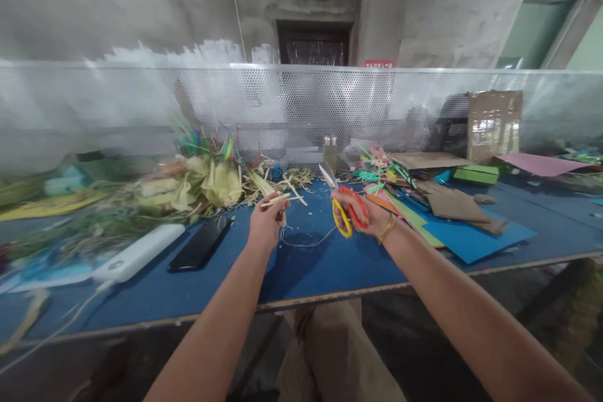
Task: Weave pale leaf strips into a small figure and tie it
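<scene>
My left hand (265,226) is closed in a pinch on a thin pale strip of dried leaf (276,200), held above the blue table (320,264). My right hand (365,217) grips a pair of scissors (343,204) with one red and one yellow handle loop, the blades pointing up and away, apart from the strip. A gold bracelet (387,228) sits on my right wrist. A thin cord (306,242) lies on the table between my hands.
A heap of dried husks and leaves (207,182) lies at the back left. A black phone (200,244) and white power bank (139,252) rest left. Coloured paper and cardboard (452,207) cover the right. A perforated metal screen (301,107) backs the table.
</scene>
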